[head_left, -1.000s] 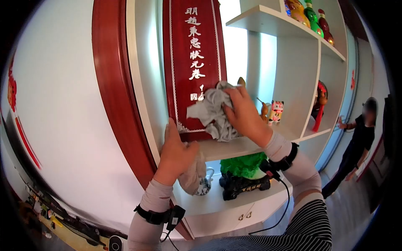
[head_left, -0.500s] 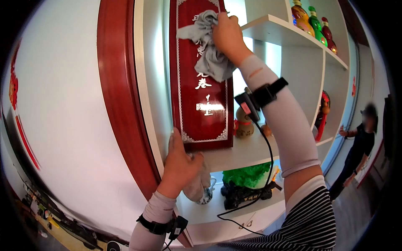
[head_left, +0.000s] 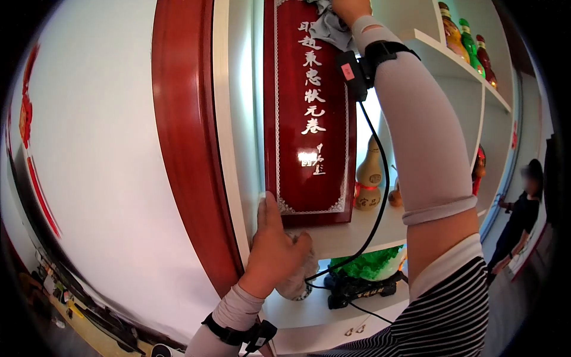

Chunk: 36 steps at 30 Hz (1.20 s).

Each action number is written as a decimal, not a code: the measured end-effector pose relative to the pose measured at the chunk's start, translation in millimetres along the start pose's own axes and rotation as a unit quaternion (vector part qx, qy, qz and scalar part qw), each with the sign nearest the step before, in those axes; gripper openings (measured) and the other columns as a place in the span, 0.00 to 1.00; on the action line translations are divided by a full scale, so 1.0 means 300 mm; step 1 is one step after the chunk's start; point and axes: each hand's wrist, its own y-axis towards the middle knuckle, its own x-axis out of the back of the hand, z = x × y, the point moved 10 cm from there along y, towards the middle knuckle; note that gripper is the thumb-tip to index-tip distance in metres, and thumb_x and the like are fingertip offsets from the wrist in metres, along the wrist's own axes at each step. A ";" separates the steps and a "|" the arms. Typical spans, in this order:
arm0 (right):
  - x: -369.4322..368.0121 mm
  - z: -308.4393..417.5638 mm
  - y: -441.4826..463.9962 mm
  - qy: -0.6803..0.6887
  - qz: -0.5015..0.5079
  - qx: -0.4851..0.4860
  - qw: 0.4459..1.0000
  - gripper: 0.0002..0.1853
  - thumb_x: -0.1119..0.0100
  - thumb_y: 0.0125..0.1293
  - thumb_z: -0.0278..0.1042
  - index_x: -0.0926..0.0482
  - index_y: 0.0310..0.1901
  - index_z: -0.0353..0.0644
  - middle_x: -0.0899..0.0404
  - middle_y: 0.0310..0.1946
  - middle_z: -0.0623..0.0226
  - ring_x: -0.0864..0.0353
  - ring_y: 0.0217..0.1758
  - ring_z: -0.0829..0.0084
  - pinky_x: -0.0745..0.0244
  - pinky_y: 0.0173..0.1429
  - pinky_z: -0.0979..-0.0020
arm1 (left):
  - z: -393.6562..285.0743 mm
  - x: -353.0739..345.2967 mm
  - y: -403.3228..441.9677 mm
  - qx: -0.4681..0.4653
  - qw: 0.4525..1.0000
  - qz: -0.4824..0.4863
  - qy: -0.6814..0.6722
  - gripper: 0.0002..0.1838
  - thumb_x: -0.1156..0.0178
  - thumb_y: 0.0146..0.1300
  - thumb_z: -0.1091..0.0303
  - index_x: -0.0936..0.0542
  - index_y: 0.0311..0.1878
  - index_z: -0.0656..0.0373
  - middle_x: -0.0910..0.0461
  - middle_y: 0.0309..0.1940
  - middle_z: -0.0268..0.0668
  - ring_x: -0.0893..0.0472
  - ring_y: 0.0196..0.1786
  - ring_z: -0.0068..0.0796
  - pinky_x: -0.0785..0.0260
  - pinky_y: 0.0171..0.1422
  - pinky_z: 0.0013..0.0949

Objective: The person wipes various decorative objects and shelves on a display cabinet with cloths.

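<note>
A tall dark red plaque (head_left: 297, 184) with white Chinese characters and a patterned border stands upright on a shelf. At the top of the view, my right hand (head_left: 352, 8) is closed on a grey cloth (head_left: 331, 30), which lies against the plaque's upper right part; its fingers are partly cut off by the frame edge. My left hand (head_left: 275, 256) is at the plaque's lower left corner, index finger stretched up along the edge. Its other fingers hold a second, greyish-beige cloth (head_left: 292, 284) that hangs below the palm.
Gourd ornaments (head_left: 369, 178) stand right of the plaque. Below sits a green carved ornament (head_left: 372, 265) on a black base. Coloured gourd-shaped bottles (head_left: 468, 50) line an upper right shelf. A black cable (head_left: 380, 208) hangs from my right wrist. A person (head_left: 522, 208) stands far right.
My right hand has moved up the plaque with the grey cloth, uncovering the characters. My left hand stays by the lower left corner. The view has shifted slightly.
</note>
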 end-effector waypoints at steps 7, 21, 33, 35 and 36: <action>0.164 0.048 -0.196 0.092 -0.121 -0.109 0.982 0.12 0.47 0.59 0.32 0.16 0.33 0.35 0.18 0.39 0.50 0.18 0.46 0.54 0.24 0.49 0.60 | 0.004 -0.015 0.008 -0.056 0.996 -0.004 0.065 0.51 0.38 0.55 0.63 0.57 0.72 0.80 0.51 0.69 0.76 0.17 0.38 0.44 0.26 0.55 0.38; 0.302 0.215 -0.575 0.175 -0.058 -0.013 0.983 0.13 0.44 0.58 0.33 0.18 0.38 0.32 0.22 0.41 0.48 0.22 0.45 0.51 0.25 0.50 0.61 | 0.008 -0.008 0.001 -0.017 1.000 -0.004 0.018 0.48 0.38 0.56 0.63 0.53 0.73 0.76 0.46 0.70 0.68 0.45 0.75 0.60 0.51 0.78 0.43; 0.046 0.007 -0.121 0.236 -0.079 -0.115 0.962 0.14 0.48 0.60 0.35 0.15 0.35 0.35 0.16 0.38 0.46 0.16 0.42 0.48 0.21 0.49 0.54 | 0.023 -0.013 0.001 0.001 1.000 0.015 0.027 0.52 0.37 0.57 0.57 0.55 0.73 0.78 0.51 0.72 0.70 0.47 0.76 0.59 0.47 0.76 0.37; -0.017 0.017 -0.018 0.065 -0.061 -0.008 0.996 0.13 0.48 0.60 0.35 0.14 0.34 0.39 0.16 0.37 0.50 0.15 0.41 0.51 0.20 0.47 0.55 | 0.027 -0.015 0.001 0.002 1.000 0.014 0.022 0.52 0.37 0.57 0.57 0.56 0.73 0.78 0.52 0.72 0.70 0.46 0.76 0.59 0.46 0.75 0.37; -0.014 0.017 0.004 0.046 -0.064 -0.007 0.997 0.13 0.47 0.60 0.35 0.13 0.34 0.40 0.15 0.36 0.51 0.15 0.41 0.53 0.20 0.47 0.56 | 0.028 -0.017 0.003 0.000 1.000 0.018 0.015 0.53 0.36 0.57 0.57 0.56 0.73 0.78 0.52 0.72 0.70 0.46 0.76 0.58 0.44 0.74 0.37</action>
